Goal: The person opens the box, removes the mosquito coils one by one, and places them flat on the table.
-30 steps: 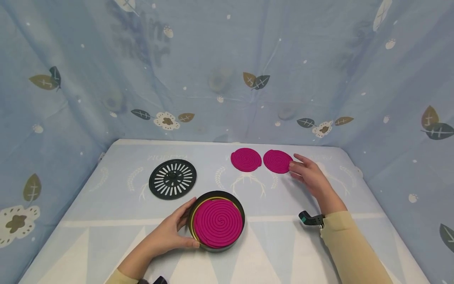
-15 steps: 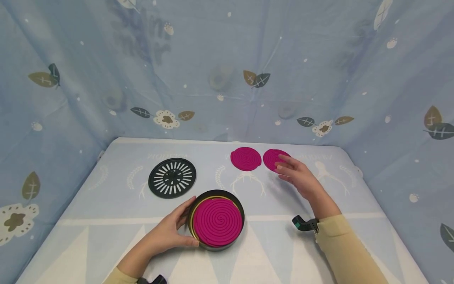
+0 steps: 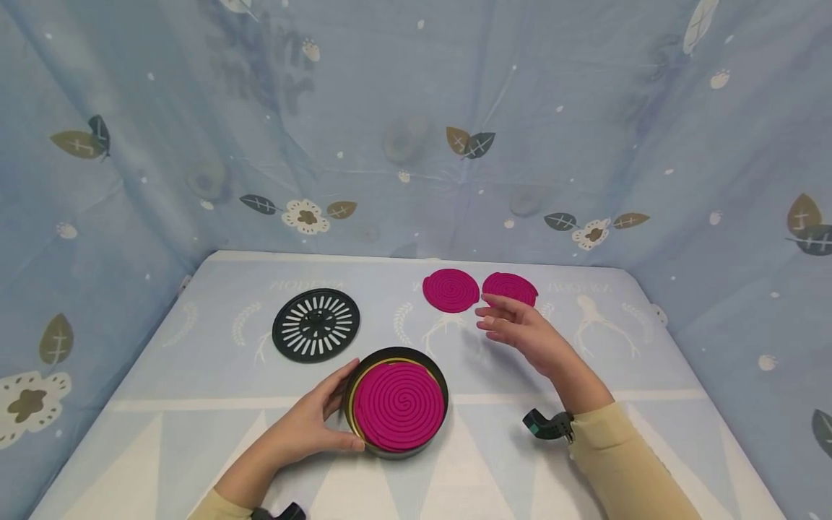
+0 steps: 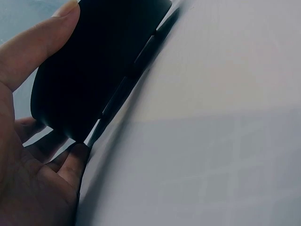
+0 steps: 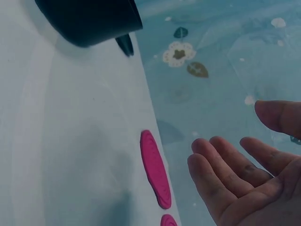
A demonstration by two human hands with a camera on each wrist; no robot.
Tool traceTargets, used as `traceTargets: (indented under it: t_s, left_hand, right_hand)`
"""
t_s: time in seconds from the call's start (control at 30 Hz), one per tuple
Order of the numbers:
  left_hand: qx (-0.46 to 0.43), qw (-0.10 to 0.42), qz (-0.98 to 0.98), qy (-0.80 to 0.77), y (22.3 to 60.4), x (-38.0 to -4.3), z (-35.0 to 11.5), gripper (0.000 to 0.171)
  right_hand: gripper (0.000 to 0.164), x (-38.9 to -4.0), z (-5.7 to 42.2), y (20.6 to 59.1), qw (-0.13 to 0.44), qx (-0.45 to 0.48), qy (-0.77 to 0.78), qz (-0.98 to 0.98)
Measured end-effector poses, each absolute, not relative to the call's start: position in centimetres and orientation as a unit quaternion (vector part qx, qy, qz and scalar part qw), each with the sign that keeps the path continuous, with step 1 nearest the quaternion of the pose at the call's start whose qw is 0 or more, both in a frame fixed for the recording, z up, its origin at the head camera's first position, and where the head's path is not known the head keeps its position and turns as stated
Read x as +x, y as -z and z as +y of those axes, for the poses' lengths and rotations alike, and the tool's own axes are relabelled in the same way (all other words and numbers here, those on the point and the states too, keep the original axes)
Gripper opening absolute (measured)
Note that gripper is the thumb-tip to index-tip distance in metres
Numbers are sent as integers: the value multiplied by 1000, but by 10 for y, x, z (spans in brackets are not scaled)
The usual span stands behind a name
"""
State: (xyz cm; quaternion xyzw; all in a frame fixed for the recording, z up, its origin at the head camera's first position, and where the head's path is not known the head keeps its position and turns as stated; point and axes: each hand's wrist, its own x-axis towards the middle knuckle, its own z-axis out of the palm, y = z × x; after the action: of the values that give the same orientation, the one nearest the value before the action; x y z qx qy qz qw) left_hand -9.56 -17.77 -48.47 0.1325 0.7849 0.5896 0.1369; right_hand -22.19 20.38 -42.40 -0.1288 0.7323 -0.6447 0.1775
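Note:
My left hand (image 3: 308,433) grips the near left side of a round black mosquito coil tin (image 3: 444,401), thumb in front and fingers behind. A stack of magenta mosquito coils (image 3: 403,406) fills the tin, with a thin yellow ring around it. In the left wrist view, the thumb and fingers lie along the tin's dark wall (image 4: 99,61). My right hand (image 3: 523,334) hovers over the table with nothing in it, its fingers loosely extended. In the head view, its fingertips overlap the near edge of a flat magenta coil (image 3: 512,285).
A second flat coil (image 3: 451,290) lies just left of that one at the back of the table (image 3: 214,375). A round black slotted lid (image 3: 315,325) rests behind the tin to the left. Patterned blue cloth (image 3: 403,115) hangs behind and at both sides.
My right hand has moved left and toward me from the right-hand coil, still holding nothing. The left hand and the tin have stayed in place.

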Motion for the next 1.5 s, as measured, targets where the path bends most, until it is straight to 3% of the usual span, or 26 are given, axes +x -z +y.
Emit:
traceTargets:
  t_s: [1.27, 1.5]
  left_hand:
    - [130, 136, 792, -581, 486, -97, -177, 124]
    - [132, 130, 794, -578, 486, -96, -177, 124]
  right_hand:
    - [48, -196, 134, 430, 270, -233, 613, 705]
    - [47, -191, 122, 429, 266, -267, 561, 737]
